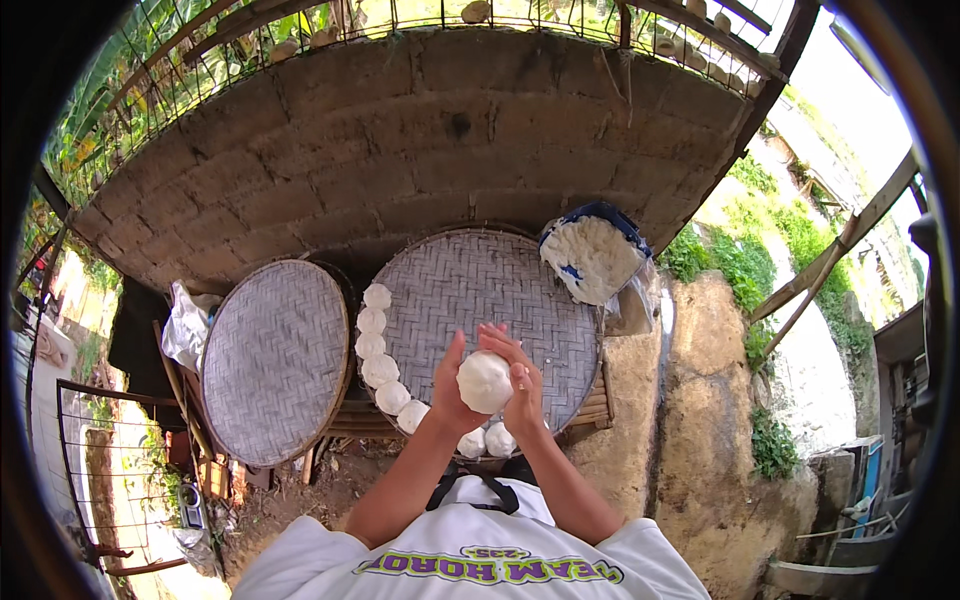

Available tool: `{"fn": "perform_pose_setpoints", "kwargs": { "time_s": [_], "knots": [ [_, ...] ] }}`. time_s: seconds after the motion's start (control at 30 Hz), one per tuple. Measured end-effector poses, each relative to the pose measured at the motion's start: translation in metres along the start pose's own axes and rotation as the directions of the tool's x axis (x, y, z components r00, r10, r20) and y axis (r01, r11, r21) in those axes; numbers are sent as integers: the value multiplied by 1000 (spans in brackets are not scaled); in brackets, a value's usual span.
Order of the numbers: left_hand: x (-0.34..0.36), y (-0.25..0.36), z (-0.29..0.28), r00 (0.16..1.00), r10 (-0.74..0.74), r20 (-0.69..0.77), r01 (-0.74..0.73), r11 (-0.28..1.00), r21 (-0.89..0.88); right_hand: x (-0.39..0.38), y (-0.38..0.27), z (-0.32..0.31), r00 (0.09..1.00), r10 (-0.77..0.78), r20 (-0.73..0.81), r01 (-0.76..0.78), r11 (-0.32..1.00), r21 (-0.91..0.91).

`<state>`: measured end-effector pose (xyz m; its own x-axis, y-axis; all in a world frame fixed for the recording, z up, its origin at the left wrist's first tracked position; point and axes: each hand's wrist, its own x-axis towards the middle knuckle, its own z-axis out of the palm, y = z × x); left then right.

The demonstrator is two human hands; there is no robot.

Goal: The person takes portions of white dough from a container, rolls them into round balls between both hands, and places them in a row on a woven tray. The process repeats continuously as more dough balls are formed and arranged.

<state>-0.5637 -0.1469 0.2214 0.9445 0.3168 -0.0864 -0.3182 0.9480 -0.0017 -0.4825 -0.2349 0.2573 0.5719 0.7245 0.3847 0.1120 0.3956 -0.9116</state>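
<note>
A soft-looking white ball (484, 382) sits between the left hand (450, 392) and the right hand (525, 405), cupped around it from either side above a round woven tray (480, 275). Uneven palm pressure could flatten or crack it; a loosened hold could drop it onto the weave. Similar balls (380, 370) curve along the tray's left and near edge, some close beside the wrists, so a low wrist might dent or nudge them off. Farther out, a blue container (628, 222) heaped with white mass (592, 258) overlaps the tray's far-right edge and might tip if knocked.
</note>
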Motion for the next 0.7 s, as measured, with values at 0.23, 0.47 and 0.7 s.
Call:
{"fn": "perform_pose_setpoints", "kwargs": {
  "time_s": [0.23,0.47,0.7],
  "knots": [
    [18,16,-9,984,-73,-161,91,990,105,-13,16,11,986,102,-132,-97,994,48],
    [13,-11,4,867,262,-423,-173,956,237,-1,9,4,762,625,-169,-388,649,654],
    [-5,-17,35,986,138,-97,-119,976,181,5,-2,0,988,-45,-151,34,997,-76]
  ]
}}
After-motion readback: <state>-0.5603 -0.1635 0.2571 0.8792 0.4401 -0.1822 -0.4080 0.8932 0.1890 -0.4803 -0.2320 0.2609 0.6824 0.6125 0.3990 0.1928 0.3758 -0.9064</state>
